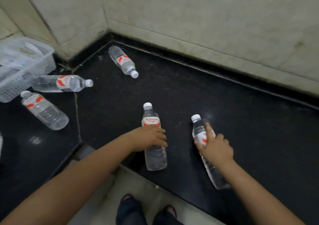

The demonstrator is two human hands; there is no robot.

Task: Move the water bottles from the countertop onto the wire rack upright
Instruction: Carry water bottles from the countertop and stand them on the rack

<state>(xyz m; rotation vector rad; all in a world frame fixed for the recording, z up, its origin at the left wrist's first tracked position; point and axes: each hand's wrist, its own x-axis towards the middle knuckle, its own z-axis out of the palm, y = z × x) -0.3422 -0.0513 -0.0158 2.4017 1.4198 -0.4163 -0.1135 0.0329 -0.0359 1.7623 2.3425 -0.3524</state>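
On the black countertop (224, 104), we stand at the inner corner with both hands down on bottles lying flat. Our left hand (150, 136) wraps the near-centre bottle (154, 148) at its label, its long axis running twelve to six, cap at twelve. Our right hand (214, 147) closes around the right bottle (206, 152), forefinger stretched along it, the cap pointing to eleven. Three more bottles lie on their sides toward ten and eleven o'clock, nearer the left arm: one beside the white basket (22, 73), one below it, one in the far corner. No wire rack is in view.
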